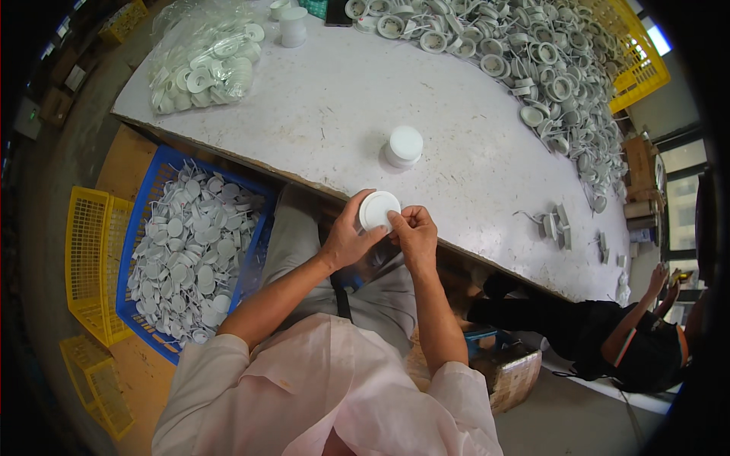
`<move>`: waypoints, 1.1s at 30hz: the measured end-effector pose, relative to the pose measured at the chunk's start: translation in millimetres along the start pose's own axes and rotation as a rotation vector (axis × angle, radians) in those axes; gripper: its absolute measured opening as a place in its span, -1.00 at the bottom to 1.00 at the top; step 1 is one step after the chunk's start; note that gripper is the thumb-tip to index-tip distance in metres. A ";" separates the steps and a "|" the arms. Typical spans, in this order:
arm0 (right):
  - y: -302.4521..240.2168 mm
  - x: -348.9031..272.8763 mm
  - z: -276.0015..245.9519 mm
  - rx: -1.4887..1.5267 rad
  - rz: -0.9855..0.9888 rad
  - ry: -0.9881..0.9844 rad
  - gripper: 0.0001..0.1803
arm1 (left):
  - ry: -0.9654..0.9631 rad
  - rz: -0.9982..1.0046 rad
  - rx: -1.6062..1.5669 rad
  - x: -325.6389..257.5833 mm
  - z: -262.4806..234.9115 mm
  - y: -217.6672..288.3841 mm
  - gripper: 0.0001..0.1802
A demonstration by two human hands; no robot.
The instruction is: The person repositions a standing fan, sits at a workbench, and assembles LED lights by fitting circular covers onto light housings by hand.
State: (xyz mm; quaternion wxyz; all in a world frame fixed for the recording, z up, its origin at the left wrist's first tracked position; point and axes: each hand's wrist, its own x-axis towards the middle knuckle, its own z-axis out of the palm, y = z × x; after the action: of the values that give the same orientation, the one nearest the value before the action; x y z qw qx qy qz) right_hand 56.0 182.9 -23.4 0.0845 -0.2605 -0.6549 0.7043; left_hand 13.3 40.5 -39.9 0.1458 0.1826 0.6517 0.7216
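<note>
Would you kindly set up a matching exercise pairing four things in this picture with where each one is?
Things:
1. white round disc
2. blue crate of white parts
3. clear bag of white rings
4. stack of white round pieces

Places:
A. on the floor, under the table's left edge
B. standing alone mid-table
C. between the left hand and right hand
D. on the table's far left corner

Pairs: 1-C, 2-A, 3-D, 4-B

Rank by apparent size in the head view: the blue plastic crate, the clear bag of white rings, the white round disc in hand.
1. Blue plastic crate
2. Clear bag of white rings
3. White round disc, though nearest the camera
</note>
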 end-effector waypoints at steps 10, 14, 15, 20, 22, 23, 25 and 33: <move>-1.4 -3.2 4.5 0.027 0.029 -0.028 -0.75 | 0.068 -0.014 0.045 -1.5 0.9 3.2 -0.47; -3.3 -4.5 6.6 0.100 0.098 -0.052 -0.75 | 0.072 -0.020 0.061 -2.7 1.0 3.9 -0.48; -3.7 -4.7 6.6 0.119 0.115 -0.059 -0.75 | 0.072 -0.021 0.072 -2.9 1.1 4.3 -0.49; -4.9 -4.5 5.8 0.101 0.150 -0.075 -0.74 | 0.070 -0.032 0.105 -4.1 4.2 9.7 -0.50; -5.5 -4.3 5.7 0.079 0.150 -0.080 -0.73 | 0.069 -0.041 0.109 -4.4 4.6 9.6 -0.50; -6.2 -4.5 5.5 0.065 0.156 -0.085 -0.73 | 0.069 -0.032 0.109 -4.4 4.8 8.3 -0.51; -5.4 -3.8 4.4 0.052 0.162 -0.088 -0.73 | 0.067 -0.024 0.109 -4.2 5.4 7.4 -0.51; -4.2 -3.8 0.2 0.151 0.169 -0.115 -0.75 | 0.045 -0.045 0.054 -2.3 4.5 5.8 -0.51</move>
State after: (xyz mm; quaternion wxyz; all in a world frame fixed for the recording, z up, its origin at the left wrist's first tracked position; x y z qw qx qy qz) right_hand 58.3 181.5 -18.4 0.0063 -0.2669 -0.5794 0.7700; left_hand 17.5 42.8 -33.9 0.1423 0.1555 0.6779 0.7043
